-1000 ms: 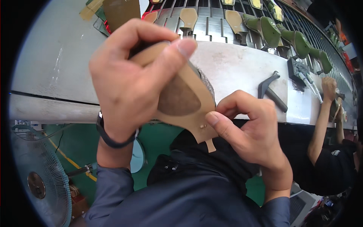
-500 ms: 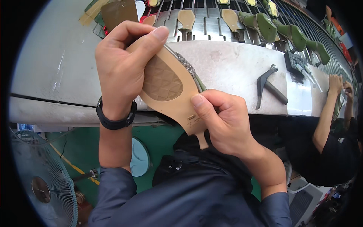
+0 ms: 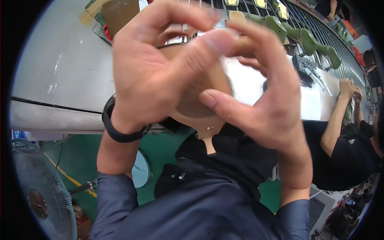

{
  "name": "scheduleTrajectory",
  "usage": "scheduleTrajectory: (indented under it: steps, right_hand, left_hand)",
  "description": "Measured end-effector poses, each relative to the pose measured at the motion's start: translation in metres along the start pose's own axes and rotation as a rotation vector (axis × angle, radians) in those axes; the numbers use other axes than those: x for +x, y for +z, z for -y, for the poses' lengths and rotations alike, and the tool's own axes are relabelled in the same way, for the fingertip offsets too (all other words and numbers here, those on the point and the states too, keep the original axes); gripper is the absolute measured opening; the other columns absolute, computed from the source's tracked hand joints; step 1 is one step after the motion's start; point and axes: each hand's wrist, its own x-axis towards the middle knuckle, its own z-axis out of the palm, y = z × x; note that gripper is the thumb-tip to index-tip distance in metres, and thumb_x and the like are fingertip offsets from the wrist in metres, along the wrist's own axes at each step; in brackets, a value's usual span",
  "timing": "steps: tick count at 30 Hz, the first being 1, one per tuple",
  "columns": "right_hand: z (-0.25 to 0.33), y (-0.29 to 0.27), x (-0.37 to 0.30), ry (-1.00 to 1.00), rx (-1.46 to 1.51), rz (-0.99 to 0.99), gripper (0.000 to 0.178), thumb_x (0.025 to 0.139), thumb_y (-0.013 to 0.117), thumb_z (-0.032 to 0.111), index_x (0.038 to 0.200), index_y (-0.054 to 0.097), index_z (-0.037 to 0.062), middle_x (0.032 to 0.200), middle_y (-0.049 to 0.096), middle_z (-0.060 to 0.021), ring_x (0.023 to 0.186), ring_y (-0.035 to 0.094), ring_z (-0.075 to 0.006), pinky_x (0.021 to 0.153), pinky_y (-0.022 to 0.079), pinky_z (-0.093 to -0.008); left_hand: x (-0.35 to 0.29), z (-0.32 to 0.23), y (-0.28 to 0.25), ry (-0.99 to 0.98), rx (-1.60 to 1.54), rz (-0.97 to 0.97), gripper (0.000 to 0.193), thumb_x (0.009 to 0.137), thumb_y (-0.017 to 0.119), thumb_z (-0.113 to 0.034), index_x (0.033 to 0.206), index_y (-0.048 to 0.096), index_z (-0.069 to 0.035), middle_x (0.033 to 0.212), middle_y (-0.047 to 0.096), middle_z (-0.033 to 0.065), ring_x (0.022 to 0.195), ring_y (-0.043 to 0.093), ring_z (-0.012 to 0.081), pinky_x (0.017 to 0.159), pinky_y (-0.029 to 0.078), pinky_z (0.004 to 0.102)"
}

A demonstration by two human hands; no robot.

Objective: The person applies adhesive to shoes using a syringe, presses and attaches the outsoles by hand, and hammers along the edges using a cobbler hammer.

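A shoe with a tan sole [image 3: 200, 120] is held up in front of me, its narrow heel end pointing down toward my lap. The sole has a darker oval patch at the forefoot, partly covered by my fingers. My left hand [image 3: 154, 76] is closed round the toe end, thumb across the sole, with a black wristband below. My right hand [image 3: 268, 88] is curved beside the shoe, fingers apart and smeared by motion. Its thumb lies in front of the sole's right side; whether it touches is unclear. The shoe's upper is hidden.
Beyond the pale worktable [image 3: 60, 76] runs a slatted conveyor with green shoes [image 3: 304, 40] and tan soles. A black tray [image 3: 302, 66] with white-handled tools stands at right. A person's forearms [image 3: 338, 108] work there. A fan [image 3: 44, 192] stands lower left.
My right hand has left the shoe's waist and risen toward the toe, its fingers spreading. The shoe has swung more upright. My left hand has shifted slightly right. The hammer is now hidden.
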Motion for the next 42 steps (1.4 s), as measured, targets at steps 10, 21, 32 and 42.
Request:
scheduleTrajectory:
  steps: [10,21,32,42]
  right_hand:
    - [-0.070,-0.078,-0.092,0.838,0.786,-0.237,0.054,0.100,0.059,0.021,0.141,0.048,-0.0125,0.131,0.064,-0.0208,0.121,0.065,-0.0248,0.106,0.051,-0.0389]
    - [-0.036,0.003,-0.108,0.587,0.159,0.083,0.050,0.084,0.081,0.005,0.131,0.064,0.0016,0.095,0.072,-0.0087,0.078,0.068,-0.0142,0.069,0.055,-0.0301]
    - [-0.032,0.018,-0.023,-0.181,-0.213,0.177,0.033,0.075,0.087,-0.001,0.106,0.073,-0.0003,0.078,0.070,-0.0125,0.063,0.068,-0.0242,0.057,0.054,-0.0319]
    - [-0.059,0.053,-0.028,-0.363,-0.204,0.077,0.036,0.069,0.075,-0.006,0.104,0.072,-0.0107,0.081,0.066,-0.0118,0.061,0.064,-0.0205,0.053,0.053,-0.0306]
  left_hand:
    - [-0.099,0.138,0.018,-0.800,-0.855,-0.200,0.060,0.113,0.033,-0.052,0.125,0.063,-0.001,0.123,0.071,0.0162,0.118,0.065,0.0240,0.101,0.050,0.0407]
    - [-0.048,0.136,0.030,-0.211,-0.202,-0.054,0.068,0.114,0.031,-0.051,0.105,0.072,0.003,0.100,0.071,0.0089,0.093,0.065,0.0148,0.086,0.051,0.0281]
    - [-0.045,0.136,0.015,-0.346,-0.273,0.097,0.102,0.103,0.005,-0.073,0.101,0.072,0.004,0.105,0.068,0.0142,0.100,0.064,0.0221,0.095,0.049,0.0338]
    - [-0.047,0.133,0.014,-0.306,-0.243,0.102,0.103,0.103,0.003,-0.073,0.098,0.073,0.002,0.102,0.068,0.0137,0.098,0.064,0.0226,0.093,0.049,0.0344]
